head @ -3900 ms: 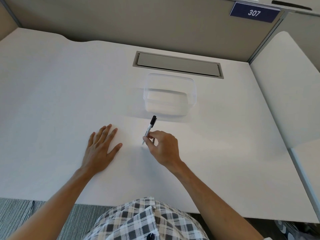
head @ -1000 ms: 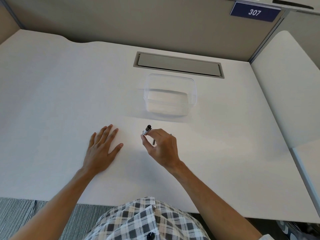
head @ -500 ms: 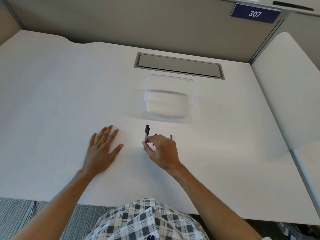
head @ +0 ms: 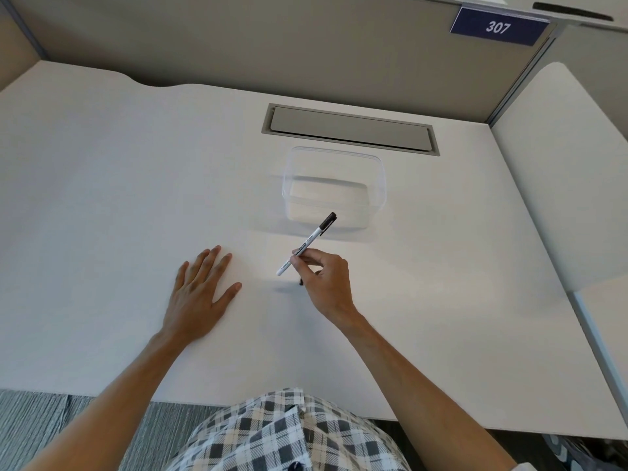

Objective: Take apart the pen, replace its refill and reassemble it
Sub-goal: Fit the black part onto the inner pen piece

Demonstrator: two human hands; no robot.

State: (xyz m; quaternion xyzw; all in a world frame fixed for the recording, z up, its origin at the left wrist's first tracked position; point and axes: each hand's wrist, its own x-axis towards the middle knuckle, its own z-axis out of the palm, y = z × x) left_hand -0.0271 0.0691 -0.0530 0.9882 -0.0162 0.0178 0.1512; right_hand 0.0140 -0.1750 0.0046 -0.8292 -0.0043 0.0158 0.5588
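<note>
The right hand (head: 324,280) has its grip clamped on one slim white pen (head: 306,244) with a black cap, pinched near its lower end; the capped end slants up and away from the grip toward one clear, round-cornered plastic box (head: 334,188). A small dark bit (unclear what) shows just below the grip. The left hand (head: 200,294) lies flat, fingers spread, on the smooth white worktop (head: 102,198).
</note>
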